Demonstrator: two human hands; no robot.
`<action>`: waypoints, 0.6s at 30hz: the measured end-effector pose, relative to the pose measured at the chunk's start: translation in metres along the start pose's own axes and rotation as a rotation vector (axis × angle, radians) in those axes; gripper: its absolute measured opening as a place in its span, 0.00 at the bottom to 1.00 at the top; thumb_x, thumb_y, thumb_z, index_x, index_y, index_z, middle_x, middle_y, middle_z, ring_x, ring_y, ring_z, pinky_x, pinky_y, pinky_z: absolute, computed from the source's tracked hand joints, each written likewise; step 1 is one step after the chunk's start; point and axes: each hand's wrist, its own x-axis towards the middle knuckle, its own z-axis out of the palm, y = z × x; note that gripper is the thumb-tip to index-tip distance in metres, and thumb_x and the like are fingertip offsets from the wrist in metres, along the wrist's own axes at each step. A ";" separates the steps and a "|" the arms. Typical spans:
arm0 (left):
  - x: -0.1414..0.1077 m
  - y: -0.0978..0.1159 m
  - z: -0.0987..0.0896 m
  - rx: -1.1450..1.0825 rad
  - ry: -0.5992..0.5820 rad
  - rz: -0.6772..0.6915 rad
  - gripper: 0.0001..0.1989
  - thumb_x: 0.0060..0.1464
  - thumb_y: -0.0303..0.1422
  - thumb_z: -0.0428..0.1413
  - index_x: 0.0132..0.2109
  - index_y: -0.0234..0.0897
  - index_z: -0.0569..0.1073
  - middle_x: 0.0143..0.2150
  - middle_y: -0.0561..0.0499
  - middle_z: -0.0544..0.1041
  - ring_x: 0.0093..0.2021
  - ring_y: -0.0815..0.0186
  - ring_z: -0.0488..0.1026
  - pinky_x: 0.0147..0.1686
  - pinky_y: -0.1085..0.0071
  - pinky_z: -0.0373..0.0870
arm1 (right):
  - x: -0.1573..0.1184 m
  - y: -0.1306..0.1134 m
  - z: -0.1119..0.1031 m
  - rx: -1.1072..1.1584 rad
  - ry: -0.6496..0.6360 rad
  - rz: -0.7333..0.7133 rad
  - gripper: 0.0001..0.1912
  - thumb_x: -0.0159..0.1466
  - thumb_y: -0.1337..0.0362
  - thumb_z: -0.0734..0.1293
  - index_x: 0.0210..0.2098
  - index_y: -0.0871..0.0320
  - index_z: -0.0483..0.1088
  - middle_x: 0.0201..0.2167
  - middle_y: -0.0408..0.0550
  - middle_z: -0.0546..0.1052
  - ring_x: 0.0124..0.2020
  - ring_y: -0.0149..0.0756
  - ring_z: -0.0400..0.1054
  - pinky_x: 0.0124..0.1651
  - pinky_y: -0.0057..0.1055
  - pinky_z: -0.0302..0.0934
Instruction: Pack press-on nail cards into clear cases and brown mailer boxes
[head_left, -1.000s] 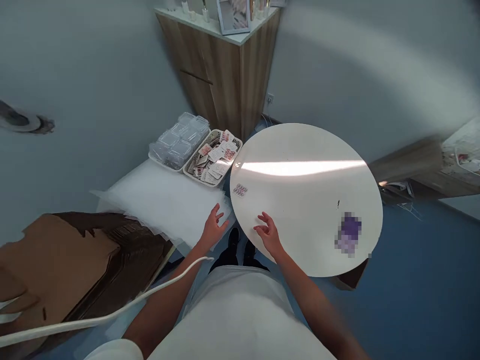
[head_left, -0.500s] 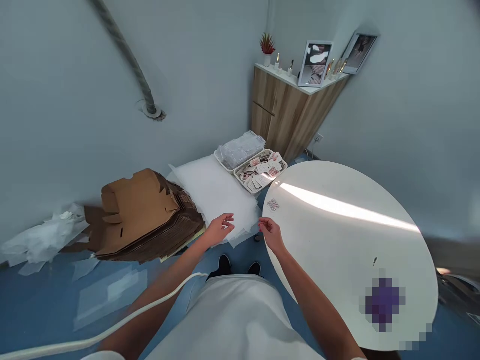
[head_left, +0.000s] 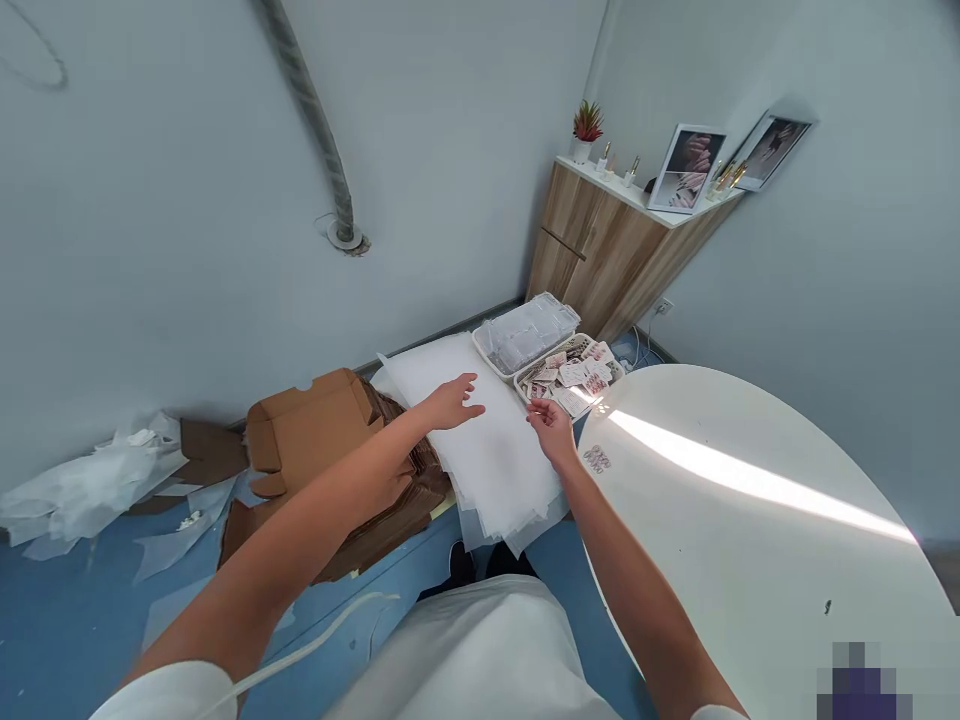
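Observation:
My left hand (head_left: 452,403) is stretched over a stack of white foam sheets (head_left: 499,460), thumb and fingers apart and nothing in it. My right hand (head_left: 552,430) is at the near edge of a white basket (head_left: 517,385) filled with printed cards (head_left: 574,373). Its thumb and fingertips are pinched together; whatever they may hold is too small to make out. Beyond the sheets, a second white basket (head_left: 480,350) carries clear plastic cases (head_left: 532,328).
Flattened brown cardboard boxes (head_left: 311,430) are piled at the left, near crumpled white wrapping (head_left: 97,480). A round white table (head_left: 720,540) stands at the right, with a small patterned piece (head_left: 598,459) near its edge. Behind is a wooden cabinet (head_left: 600,245). A white cable (head_left: 322,635) hangs by my left arm.
Both hands have reached forward, the left over the foam sheets and the right from beside the table to the card basket. The view has shifted, and my body is closer to the sheets.

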 end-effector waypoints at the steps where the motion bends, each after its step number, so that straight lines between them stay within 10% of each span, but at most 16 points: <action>1: 0.012 -0.003 -0.007 0.014 0.013 -0.011 0.34 0.45 0.43 0.55 0.58 0.39 0.53 0.53 0.42 0.66 0.49 0.60 0.67 0.43 0.67 0.66 | 0.010 -0.001 0.002 -0.028 0.000 0.000 0.16 0.49 0.63 0.64 0.38 0.58 0.68 0.35 0.49 0.74 0.31 0.32 0.68 0.38 0.34 0.63; 10: 0.120 -0.035 -0.019 -0.003 0.134 -0.078 0.30 0.44 0.36 0.54 0.55 0.35 0.59 0.55 0.39 0.64 0.51 0.54 0.65 0.44 0.63 0.66 | 0.103 0.000 0.048 0.033 -0.116 0.082 0.21 0.47 0.67 0.64 0.43 0.56 0.67 0.43 0.50 0.72 0.43 0.39 0.67 0.45 0.38 0.61; 18: 0.194 -0.063 -0.015 -0.052 0.155 -0.067 0.37 0.39 0.22 0.50 0.60 0.35 0.53 0.61 0.44 0.55 0.61 0.55 0.52 0.57 0.59 0.52 | 0.126 0.027 0.095 0.403 -0.238 0.322 0.40 0.47 0.71 0.61 0.58 0.50 0.48 0.63 0.42 0.44 0.61 0.37 0.46 0.59 0.38 0.49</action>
